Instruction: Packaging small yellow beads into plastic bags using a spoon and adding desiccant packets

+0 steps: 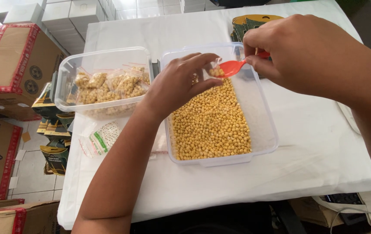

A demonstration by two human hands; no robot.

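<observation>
In the head view, the left hand (181, 84) hovers over the clear plastic tub (263, 130) at the centre of the white table (315, 151), its fingers pinched on a small clear bag (215, 71) held open at the tub's 12 o'clock end. The right hand (311, 54), at 3 o'clock from the left hand, grips the handle of a red plastic spoon (232, 67) between thumb and fingers; the spoon's bowl sits at the bag's mouth, touching it. Yellow soybeans (211, 123) cover the tub's left side and near end, leaving a bare strip along its right wall.

At 9 o'clock from that tub stands a second clear tub (70, 71) holding filled little bags of beans (107, 86). At 7 o'clock from the bean tub, a stack of empty small bags (101, 138) lies flat on the table near its left edge. Cardboard boxes (12, 65) stand on the floor at 9 o'clock, beside dark green printed pouches (55, 154).
</observation>
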